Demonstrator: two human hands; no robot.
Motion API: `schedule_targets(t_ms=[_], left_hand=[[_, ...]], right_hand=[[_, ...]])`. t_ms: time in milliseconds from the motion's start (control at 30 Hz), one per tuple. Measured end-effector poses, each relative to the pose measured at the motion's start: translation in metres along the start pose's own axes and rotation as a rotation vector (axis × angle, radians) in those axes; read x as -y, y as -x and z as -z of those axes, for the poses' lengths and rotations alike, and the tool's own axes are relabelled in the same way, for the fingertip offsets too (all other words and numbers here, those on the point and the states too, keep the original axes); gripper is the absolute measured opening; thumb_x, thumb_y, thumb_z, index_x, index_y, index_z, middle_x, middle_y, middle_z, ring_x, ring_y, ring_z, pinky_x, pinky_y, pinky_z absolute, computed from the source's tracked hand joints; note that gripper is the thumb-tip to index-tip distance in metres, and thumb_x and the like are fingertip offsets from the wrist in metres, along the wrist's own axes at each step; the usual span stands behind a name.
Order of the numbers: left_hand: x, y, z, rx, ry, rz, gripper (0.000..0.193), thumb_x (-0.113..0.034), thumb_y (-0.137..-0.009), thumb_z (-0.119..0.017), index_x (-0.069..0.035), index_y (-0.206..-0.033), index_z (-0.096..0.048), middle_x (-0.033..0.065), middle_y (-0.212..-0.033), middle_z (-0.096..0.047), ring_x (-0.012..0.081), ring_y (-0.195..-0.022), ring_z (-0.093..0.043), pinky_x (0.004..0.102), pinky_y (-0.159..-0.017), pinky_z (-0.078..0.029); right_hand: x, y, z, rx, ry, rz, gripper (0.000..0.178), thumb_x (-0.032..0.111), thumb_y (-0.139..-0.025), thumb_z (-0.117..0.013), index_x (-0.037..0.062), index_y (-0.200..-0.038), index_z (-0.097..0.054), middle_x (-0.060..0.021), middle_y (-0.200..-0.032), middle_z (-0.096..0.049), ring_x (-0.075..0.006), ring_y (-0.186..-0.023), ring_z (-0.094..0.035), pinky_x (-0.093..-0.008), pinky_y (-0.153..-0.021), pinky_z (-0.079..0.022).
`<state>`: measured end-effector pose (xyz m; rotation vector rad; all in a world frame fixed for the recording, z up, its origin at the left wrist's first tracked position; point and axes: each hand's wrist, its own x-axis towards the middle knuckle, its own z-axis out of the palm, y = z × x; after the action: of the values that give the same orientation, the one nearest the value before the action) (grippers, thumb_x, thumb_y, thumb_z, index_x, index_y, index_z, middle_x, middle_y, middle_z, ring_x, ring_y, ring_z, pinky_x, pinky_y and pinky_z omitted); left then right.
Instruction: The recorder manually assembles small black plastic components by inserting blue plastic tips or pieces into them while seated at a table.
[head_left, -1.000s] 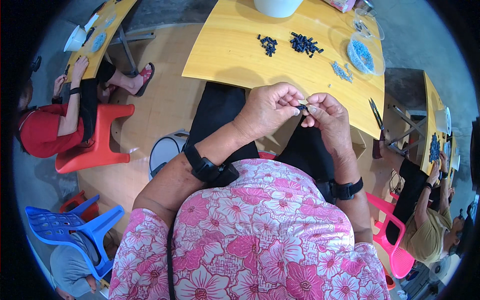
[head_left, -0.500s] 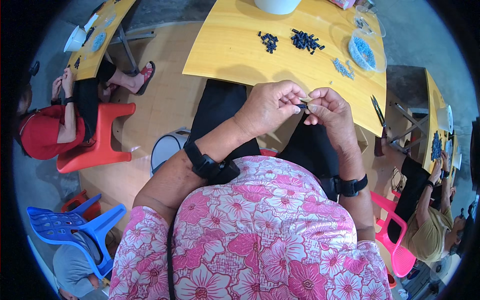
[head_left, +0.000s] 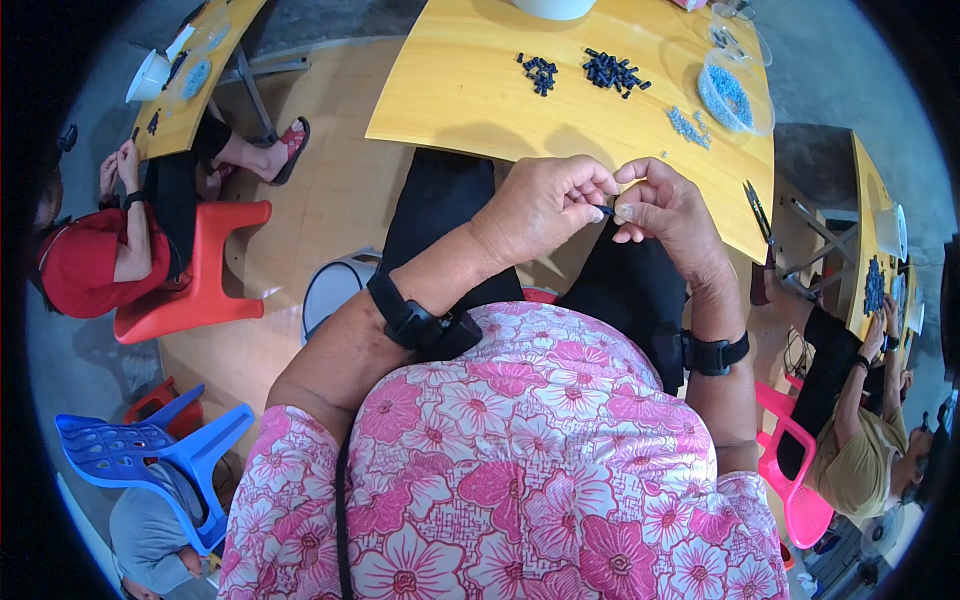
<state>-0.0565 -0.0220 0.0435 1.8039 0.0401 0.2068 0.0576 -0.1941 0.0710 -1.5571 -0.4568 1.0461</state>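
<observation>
My left hand [head_left: 540, 207] pinches a small dark blue-black tube-like piece [head_left: 605, 210] between thumb and forefinger, just past the table's near edge. Fingertips of my right hand [head_left: 665, 212] are closed at the other end of that piece; whatever they grip is too small to make out. On the table ahead lie two piles of similar dark pieces, a smaller pile [head_left: 538, 75] on the left and a larger pile [head_left: 612, 71] beside it. To their right is a scatter of small pale-blue clear parts [head_left: 689, 127], below a clear round tub [head_left: 765, 118] of blue parts.
Scissors-like dark tool [head_left: 757, 212] lies at the right edge of the yellow table [head_left: 450, 100]. A white bowl [head_left: 555, 8] stands at the far edge. People work at tables on both sides. A red stool [head_left: 220, 275] and an upturned-looking blue chair [head_left: 175, 455] are at left.
My right hand has shifted slightly, its forefinger now more arched. Less of the dark piece shows between the fingertips. My left hand stays nearly in place.
</observation>
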Motion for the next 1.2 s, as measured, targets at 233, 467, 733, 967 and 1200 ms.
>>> schedule_targets(t_ms=[233,467,733,967,1200], left_hand=[[-0.001,0.0,0.002,0.012,-0.03,0.014,0.024,0.003,-0.08,-0.07,-0.006,-0.102,-0.065,0.0012,-0.083,-0.067,0.0084,-0.075,-0.064,0.0235,-0.072,-0.053],[-0.004,0.001,0.003,0.002,-0.135,-0.065,0.023,0.001,-0.081,-0.07,-0.005,-0.104,-0.065,0.0019,-0.084,-0.068,0.0087,-0.076,-0.064,0.0244,-0.072,-0.054],[0.003,-0.001,-0.003,-0.102,0.178,0.091,0.019,-0.001,-0.086,-0.068,0.0,-0.103,-0.062,0.0023,-0.087,-0.067,0.0069,-0.079,-0.064,0.0222,-0.073,-0.053],[0.01,-0.001,-0.003,-0.148,0.373,0.174,0.022,0.001,-0.086,-0.067,0.001,-0.106,-0.059,0.0045,-0.09,-0.067,0.0077,-0.081,-0.065,0.021,-0.073,-0.054],[0.006,-0.001,-0.002,-0.166,0.439,0.21,0.025,0.003,-0.084,-0.066,0.002,-0.107,-0.057,0.0079,-0.09,-0.066,0.0104,-0.082,-0.066,0.0241,-0.073,-0.057]], right_hand=[[0.003,-0.003,-0.001,0.012,0.043,0.014,0.028,-0.004,-0.086,-0.062,0.0022,-0.112,-0.053,-0.0016,-0.077,-0.061,-0.0086,-0.065,-0.058,-0.0211,-0.06,-0.048],[-0.001,-0.005,-0.005,0.004,0.043,0.054,0.021,-0.003,-0.087,-0.063,0.0006,-0.106,-0.056,-0.0021,-0.079,-0.062,-0.0084,-0.065,-0.058,-0.0215,-0.06,-0.047],[-0.017,-0.006,-0.019,-0.192,-0.086,0.088,0.009,0.005,-0.089,-0.066,-0.0015,-0.096,-0.065,-0.0031,-0.078,-0.065,-0.0088,-0.063,-0.058,-0.021,-0.059,-0.047],[-0.028,-0.011,-0.031,-0.29,-0.231,0.186,0.012,0.008,-0.091,-0.066,-0.0023,-0.095,-0.068,-0.0044,-0.081,-0.067,-0.0102,-0.064,-0.06,-0.0221,-0.061,-0.048],[-0.036,-0.012,-0.031,-0.258,-0.363,0.224,0.016,0.008,-0.092,-0.065,-0.0039,-0.103,-0.068,-0.0071,-0.085,-0.069,-0.0123,-0.069,-0.063,-0.024,-0.065,-0.052]])
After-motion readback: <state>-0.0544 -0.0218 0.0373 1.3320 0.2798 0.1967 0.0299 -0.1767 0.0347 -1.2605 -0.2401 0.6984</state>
